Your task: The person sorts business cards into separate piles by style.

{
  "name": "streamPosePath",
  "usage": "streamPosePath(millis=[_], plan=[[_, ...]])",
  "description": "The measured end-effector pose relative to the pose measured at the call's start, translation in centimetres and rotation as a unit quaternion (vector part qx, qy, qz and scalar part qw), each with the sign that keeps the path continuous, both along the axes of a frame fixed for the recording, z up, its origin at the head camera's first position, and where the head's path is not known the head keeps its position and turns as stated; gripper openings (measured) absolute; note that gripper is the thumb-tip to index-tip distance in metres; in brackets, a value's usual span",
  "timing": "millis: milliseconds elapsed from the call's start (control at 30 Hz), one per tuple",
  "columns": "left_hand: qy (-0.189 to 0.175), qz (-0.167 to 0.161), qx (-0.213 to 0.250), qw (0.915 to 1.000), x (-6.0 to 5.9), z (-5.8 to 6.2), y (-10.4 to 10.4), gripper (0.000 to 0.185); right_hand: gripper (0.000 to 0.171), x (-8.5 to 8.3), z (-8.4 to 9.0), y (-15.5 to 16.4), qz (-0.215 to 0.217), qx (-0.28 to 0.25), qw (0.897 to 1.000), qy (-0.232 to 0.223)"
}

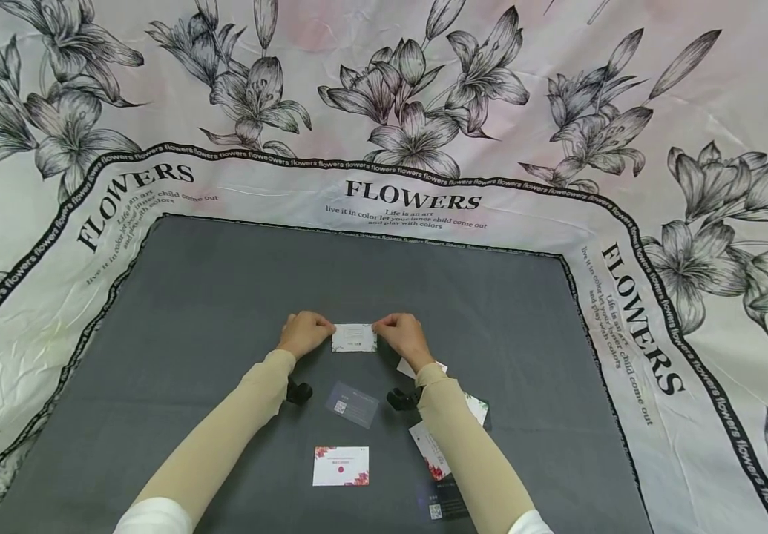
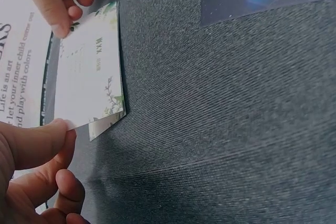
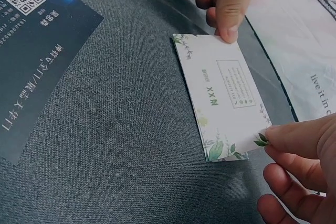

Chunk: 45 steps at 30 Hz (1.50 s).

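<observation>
Two tan sleeves lie nearest the head camera, slanting from the lower edge toward the hands. Between the left hand and the right hand is a green-sprigged card, its long axis running from one hand to the other. Each pinches a far corner, so neither is nearer. On the body side of it, on the grey-covered bench, a dark see-through card lies askew, and beyond that, closer to the body, a red-flowered card. The right forearm crosses over further cards, among them a tilted white one and a dark QR card, partly hiding them.

In the left wrist view, the left thumb presses flat on one short end, the right thumb on the other; a pale layer shows beneath the lower corner, whether separate or not I cannot tell.

In the right wrist view, green print faces up, with thumb and forefinger pinching the leafy corner. The dark see-through card lies well apart, off to the side.
</observation>
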<state>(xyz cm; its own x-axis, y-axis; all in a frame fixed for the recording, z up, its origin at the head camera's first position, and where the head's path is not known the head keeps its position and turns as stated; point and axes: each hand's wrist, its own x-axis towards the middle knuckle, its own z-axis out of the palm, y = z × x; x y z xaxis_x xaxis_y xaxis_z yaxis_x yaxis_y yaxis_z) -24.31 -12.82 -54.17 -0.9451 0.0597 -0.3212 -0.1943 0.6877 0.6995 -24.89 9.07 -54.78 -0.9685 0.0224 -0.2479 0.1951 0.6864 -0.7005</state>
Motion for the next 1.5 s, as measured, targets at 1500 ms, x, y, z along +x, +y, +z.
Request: streamPosePath(millis=[1500], plan=[[0.101,-0.011,-0.091,0.9907,-0.4,-2.5,1.2,0.02,0.015,-0.1,-1.1,-1.1,0.027,0.135,0.986,0.09]])
